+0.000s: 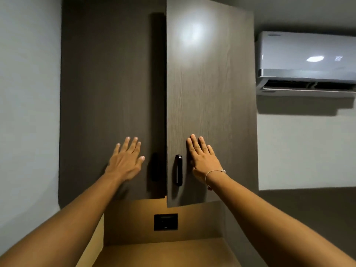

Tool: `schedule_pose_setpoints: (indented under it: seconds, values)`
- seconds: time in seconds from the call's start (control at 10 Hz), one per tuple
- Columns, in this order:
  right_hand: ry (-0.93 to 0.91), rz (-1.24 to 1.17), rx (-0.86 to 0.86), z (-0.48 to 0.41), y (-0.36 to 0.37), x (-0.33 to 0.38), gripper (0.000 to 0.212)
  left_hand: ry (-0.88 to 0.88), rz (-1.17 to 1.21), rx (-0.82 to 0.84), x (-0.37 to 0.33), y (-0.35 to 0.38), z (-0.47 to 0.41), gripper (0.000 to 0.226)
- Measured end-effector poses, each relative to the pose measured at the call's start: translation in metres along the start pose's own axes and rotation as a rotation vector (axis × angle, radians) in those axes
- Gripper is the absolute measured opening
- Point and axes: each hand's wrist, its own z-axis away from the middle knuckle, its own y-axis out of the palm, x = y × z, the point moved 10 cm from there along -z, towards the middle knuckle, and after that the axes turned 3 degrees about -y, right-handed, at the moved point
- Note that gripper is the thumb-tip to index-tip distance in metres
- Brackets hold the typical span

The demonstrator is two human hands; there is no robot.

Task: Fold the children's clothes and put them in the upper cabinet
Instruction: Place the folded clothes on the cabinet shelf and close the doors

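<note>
With no children's clothes in view, both the left hand (126,160) and right hand (202,158) press open-palmed on the upper cabinet's doors (210,97); the protruding right door could bounce back ajar.

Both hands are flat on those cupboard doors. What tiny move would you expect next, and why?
Probably a gentle push with the right hand: the right door stands slightly proud of the left door, its lower edge hanging lower in view, so it looks ajar. Neither hand holds clothes; the left hand is open too.
</note>
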Motion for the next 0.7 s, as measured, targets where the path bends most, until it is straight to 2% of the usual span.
schedule_pose_setpoints:
  seconds: [0.1, 0.3, 0.5, 0.6, 0.7]
  values:
    - [0.024, 0.01, 0.003, -0.013, 0.013, -0.002, 0.087, -0.02, 0.016, 0.071, 0.01, 0.032, -0.002, 0.062]
    - [0.023, 0.052, -0.037, -0.026, 0.032, -0.008, 0.085, -0.006, 0.036, -0.032, 0.015, 0.05, -0.004, 0.064]
    - [0.039, 0.038, -0.073, -0.033, 0.036, -0.007, 0.08, -0.004, 0.071, -0.065, 0.013, 0.052, -0.005, 0.067]
    - [0.048, 0.027, -0.047, -0.031, 0.036, -0.009, 0.082, -0.005, 0.076, -0.065, 0.013, 0.053, -0.003, 0.068]
    - [0.042, -0.081, 0.016, -0.03, 0.017, 0.005, 0.083, -0.016, 0.073, -0.113, 0.014, 0.035, -0.001, 0.067]
